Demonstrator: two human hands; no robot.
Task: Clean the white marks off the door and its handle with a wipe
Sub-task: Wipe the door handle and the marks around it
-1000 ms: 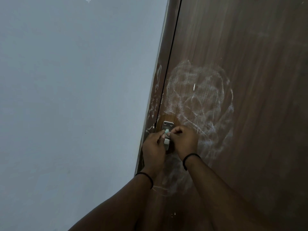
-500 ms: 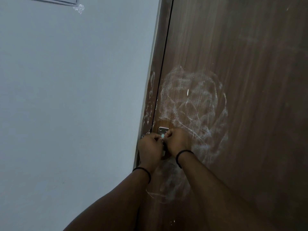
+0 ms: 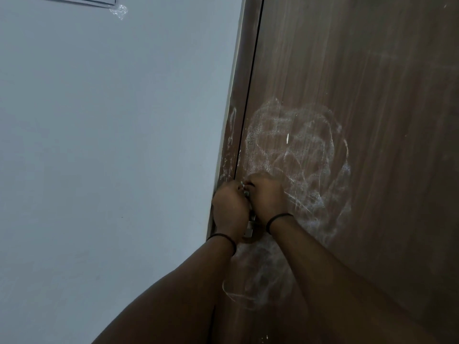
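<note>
On my left a pale grey-blue wall (image 3: pixel 99 157) fills the view, with the corner of a framed panel (image 3: pixel 82 0) and a bit of crumpled clear tape (image 3: pixel 119 11) at the top. Next comes the brown door frame (image 3: pixel 238 108), flecked with white. My left hand (image 3: pixel 229 209) is at the door's edge, fingers curled inward, knuckles touching my right hand (image 3: pixel 265 197), which is curled too. Between the fingertips a small pale scrap shows, probably the wipe (image 3: pixel 244 188), pinched by both. A sliver of the metal handle (image 3: pixel 249 229) shows below, between my wrists, each with a black band (image 3: pixel 278 218). The wooden door (image 3: pixel 372 95) carries white marks (image 3: pixel 298 150) swirling above, right of and below my hands.
</note>
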